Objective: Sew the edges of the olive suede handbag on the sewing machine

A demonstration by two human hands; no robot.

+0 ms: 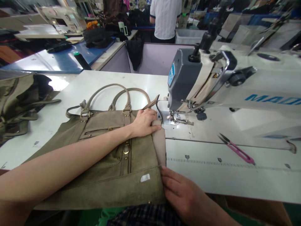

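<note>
The olive handbag (98, 166) lies on its back on the white counter (195, 179), its near edge reaching the front of the counter, left of the needle area of the sewing machine (225, 78). Its long axis runs left to right across the view, with the top edge rising a little toward the right. The two looped handles (111, 84) point away from the person, toward the far side of the counter, while the base is turned to the person; a zip (100, 131) and a buckle (126, 148) face up. Along the right side runs a pale panel (160, 144), its far end just beside the machine's presser foot (174, 117). The left hand (147, 122) rests palm down over the upper right corner, spread fairly wide, its fingers on the fabric near the machine and its thumb across the pale panel. The right hand (183, 191) is narrow, holding the right side edge near the lower right corner, close to a small white label (145, 178). Pink thread snips (240, 152) lie to the right, well apart from both hands, their blades pointing away and leftward.
</note>
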